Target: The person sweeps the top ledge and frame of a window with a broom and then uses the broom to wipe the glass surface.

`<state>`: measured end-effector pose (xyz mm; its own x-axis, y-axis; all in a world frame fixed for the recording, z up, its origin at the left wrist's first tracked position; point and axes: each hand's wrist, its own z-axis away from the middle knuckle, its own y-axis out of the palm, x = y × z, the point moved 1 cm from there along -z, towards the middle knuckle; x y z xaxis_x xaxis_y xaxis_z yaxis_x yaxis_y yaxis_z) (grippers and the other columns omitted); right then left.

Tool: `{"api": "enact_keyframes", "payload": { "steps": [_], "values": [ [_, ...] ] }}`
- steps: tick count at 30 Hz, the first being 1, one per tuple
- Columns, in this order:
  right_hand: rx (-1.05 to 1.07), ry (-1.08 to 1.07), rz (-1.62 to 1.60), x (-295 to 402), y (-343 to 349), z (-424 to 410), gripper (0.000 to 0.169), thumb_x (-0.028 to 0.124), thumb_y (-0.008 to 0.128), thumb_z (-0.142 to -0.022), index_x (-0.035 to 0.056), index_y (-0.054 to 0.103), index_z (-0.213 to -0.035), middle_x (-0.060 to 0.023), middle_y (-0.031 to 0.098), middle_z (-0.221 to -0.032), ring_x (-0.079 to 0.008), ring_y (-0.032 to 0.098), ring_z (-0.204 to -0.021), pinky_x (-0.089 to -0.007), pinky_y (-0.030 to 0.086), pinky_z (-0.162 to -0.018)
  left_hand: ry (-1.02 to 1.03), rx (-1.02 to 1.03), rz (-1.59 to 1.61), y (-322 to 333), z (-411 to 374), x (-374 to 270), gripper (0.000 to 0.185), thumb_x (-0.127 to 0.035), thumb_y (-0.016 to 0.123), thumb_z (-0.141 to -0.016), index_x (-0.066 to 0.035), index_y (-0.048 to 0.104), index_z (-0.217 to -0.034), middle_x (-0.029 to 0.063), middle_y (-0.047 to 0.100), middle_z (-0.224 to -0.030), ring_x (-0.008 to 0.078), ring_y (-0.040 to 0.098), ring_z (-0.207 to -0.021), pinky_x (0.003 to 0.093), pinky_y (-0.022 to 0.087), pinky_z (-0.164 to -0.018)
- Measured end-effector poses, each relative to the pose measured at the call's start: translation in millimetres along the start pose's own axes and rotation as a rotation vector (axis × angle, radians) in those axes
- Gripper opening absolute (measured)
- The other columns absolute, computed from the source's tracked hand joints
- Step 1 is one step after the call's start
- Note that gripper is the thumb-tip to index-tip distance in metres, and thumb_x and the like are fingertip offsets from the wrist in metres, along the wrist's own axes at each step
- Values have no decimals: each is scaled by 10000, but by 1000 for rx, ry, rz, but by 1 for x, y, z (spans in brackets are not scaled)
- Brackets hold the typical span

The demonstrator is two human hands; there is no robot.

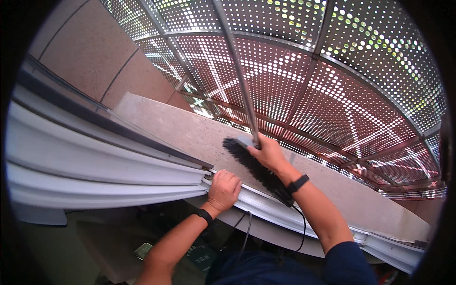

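Note:
My right hand [269, 151] is closed around the lower end of a metal pole [239, 71], just where it meets a brush with black bristles [249, 165] and a grey back. The brush lies over a stone ledge [199, 137] outside the window, its near end by the white window track [267, 205]. A black cable [305, 228] hangs from that end. Lower left of the brush, my left hand [224, 188] rests with curled fingers on the track, at the end of the white sliding frame [107, 174]. Whether it grips the frame cannot be told.
A perforated metal screen [302, 92] on metal bars stands beyond the ledge. Stone wall panels [85, 53] are at upper left. Below the track, inside, lie a phone-like object [143, 250], a dark green item bearing writing [201, 258] and a looped cable [248, 231].

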<state>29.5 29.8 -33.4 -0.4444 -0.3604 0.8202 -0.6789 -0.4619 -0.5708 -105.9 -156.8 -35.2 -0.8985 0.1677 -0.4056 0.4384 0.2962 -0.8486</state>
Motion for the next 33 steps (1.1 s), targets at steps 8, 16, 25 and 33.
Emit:
{"api": "enact_keyframes", "payload": {
  "steps": [8, 16, 25, 33],
  "values": [
    [-364, 264, 20, -103, -124, 151, 342, 223, 803, -870, -8, 672, -1086, -147, 710, -828, -243, 691, -747, -373, 547, -720, 8, -2, -40, 6, 0, -2, 64, -140, 662, -875, -84, 643, -901, 110, 648, -927, 343, 610, -960, 479, 449, -962],
    [-688, 464, 167, -172, -256, 269, 314, 212, 811, -845, 4, 674, -1036, -90, 667, -808, -174, 633, -752, -337, 518, -724, 6, 22, -91, 10, 5, 3, 67, -134, 650, -895, -71, 633, -884, 113, 643, -902, 349, 607, -945, 483, 444, -931],
    [-817, 499, 381, -193, -322, 314, 300, 229, 780, -866, 22, 675, -1057, -120, 696, -824, -226, 670, -751, -378, 525, -727, 1, 24, -93, 7, 4, 0, 63, -136, 630, -917, -76, 617, -901, 119, 617, -899, 368, 588, -932, 486, 438, -934],
    [-652, 537, 325, -154, -226, 245, 377, 285, 789, -821, 34, 688, -1083, -158, 718, -878, -290, 706, -828, -397, 545, -787, 41, -8, -70, 10, 5, 1, 74, -154, 644, -908, -82, 625, -902, 118, 629, -923, 351, 591, -959, 493, 431, -967]
  ]
}}
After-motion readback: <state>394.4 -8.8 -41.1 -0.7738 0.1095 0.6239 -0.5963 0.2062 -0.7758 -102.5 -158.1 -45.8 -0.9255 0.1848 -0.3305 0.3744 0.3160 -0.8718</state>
